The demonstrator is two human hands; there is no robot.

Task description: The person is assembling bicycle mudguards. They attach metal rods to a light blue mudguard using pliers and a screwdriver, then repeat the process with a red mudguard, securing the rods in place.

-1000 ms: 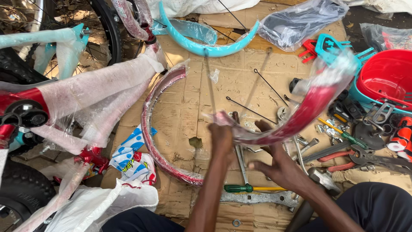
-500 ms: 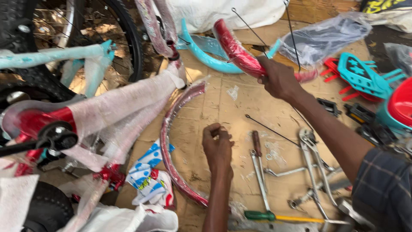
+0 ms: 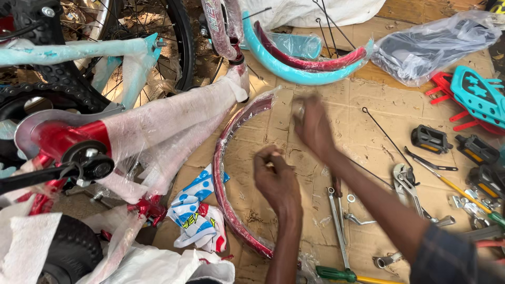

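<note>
Over the cardboard sheet (image 3: 379, 105), my left hand (image 3: 276, 176) hovers with fingers curled shut, a small pale bit at the fingertips, too small to identify. My right hand (image 3: 314, 123) is stretched forward and blurred; something small and pale sits at its fingertips, grip unclear. Both hang beside the wrapped red mudguard (image 3: 226, 179), whose curved edge lies just left of my left hand. Teal mudguard (image 3: 284, 66) and a second red mudguard (image 3: 310, 62) nest together along the far edge. Bare cardboard between my hands and the black pedals (image 3: 431, 138). Spanners (image 3: 339, 231) near my right forearm. Wrapped bicycle frame (image 3: 158, 126) crowds the left side
</note>
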